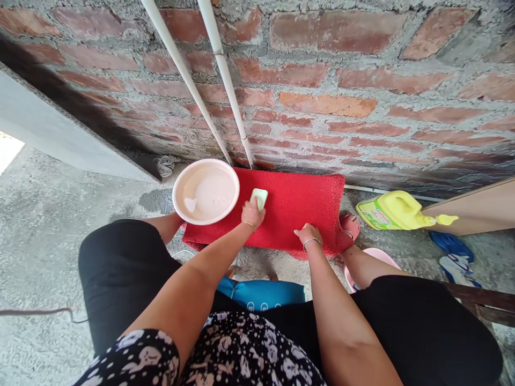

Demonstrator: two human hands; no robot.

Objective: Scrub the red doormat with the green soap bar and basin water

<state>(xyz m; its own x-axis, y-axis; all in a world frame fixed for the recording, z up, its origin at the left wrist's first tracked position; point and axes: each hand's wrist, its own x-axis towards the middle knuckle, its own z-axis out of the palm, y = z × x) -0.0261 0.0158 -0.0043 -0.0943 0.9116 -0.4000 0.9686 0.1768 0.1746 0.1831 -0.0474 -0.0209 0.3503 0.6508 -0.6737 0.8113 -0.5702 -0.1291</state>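
Note:
A red mat [298,198] with a rough fringed edge lies raised in front of me, against the foot of the brick wall. My left hand [252,213] is closed on a pale green rounded block [259,198], flat against the mat; whether it is soap or a brush I cannot tell. My right hand [309,234] lies on the near right part of the mat, fingers curled down onto the cloth and thumb side pointing left. A pale pink basin [177,199] of water stands at the mat's left end, with something white in it.
A yellow detergent jug [396,210] lies to the right by the wall. Behind my right leg shows a pink tub [380,257]. Blue and white footwear [458,265] rests farther right. Two white pipes [225,80] run down the bricks. A grey panel [80,128] leans at left.

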